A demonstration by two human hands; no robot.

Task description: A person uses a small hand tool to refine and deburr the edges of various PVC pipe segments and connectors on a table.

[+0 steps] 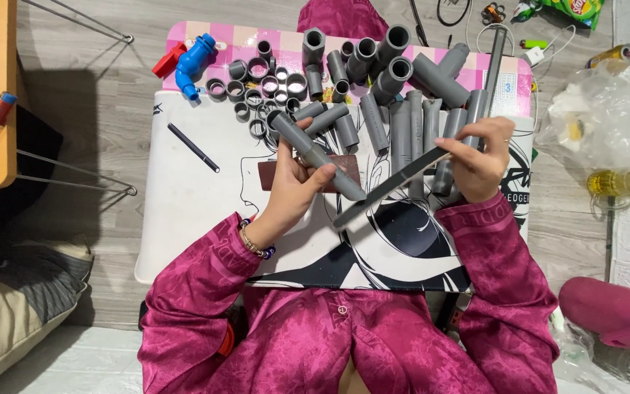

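Left hand [293, 191] fingers wrap a grey pipe [316, 155], angling its end toward the flat file [395, 186] that the right hand [479, 157] pinches slantwise against it, above the printed board [184, 197] crowded with pipe pieces [373, 80].

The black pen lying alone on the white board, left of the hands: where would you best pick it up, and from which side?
Grip the pen at mid-length, pinching across its thin barrel from above. It lies flat on the board, slanted, with bare surface around it, so fingers can probably close on both long sides. The left hand is nearer but holds a grey pipe; the right hand holds a flat strip.
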